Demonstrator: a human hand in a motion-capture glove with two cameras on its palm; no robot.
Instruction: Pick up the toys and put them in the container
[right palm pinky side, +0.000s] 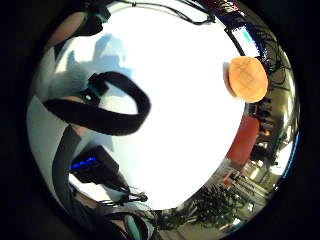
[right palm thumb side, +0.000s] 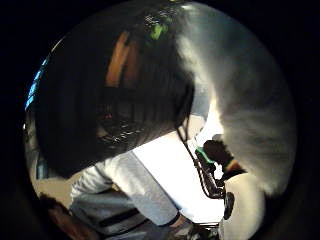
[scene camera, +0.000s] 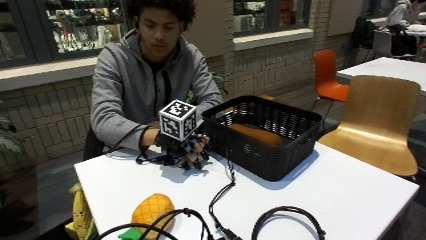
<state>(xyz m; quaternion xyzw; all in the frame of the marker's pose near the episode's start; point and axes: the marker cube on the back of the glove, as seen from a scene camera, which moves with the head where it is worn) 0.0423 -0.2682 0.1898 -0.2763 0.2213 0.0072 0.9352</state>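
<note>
In the outside view my gloved right hand (scene camera: 187, 150) hangs just above the white table (scene camera: 346, 195), right beside the left wall of a black mesh basket (scene camera: 279, 155). Its fingers (scene camera: 193, 159) point down, relaxed, with nothing in them. An orange toy (scene camera: 256, 134) lies inside the basket. A yellow-orange pineapple toy (scene camera: 152, 210) lies on the table near the front edge, well apart from the hand. The little finger side palm view shows that pineapple (right palm pinky side: 247, 79) on the bare table. The basket (right palm thumb side: 100, 115) fills much of the thumb side palm view.
A yellow toy (scene camera: 80, 217) sits at the table's front left edge. Black cables (scene camera: 286, 220) loop across the front of the table. A wooden chair (scene camera: 379, 115) stands to the right, an orange chair (scene camera: 327, 75) behind it.
</note>
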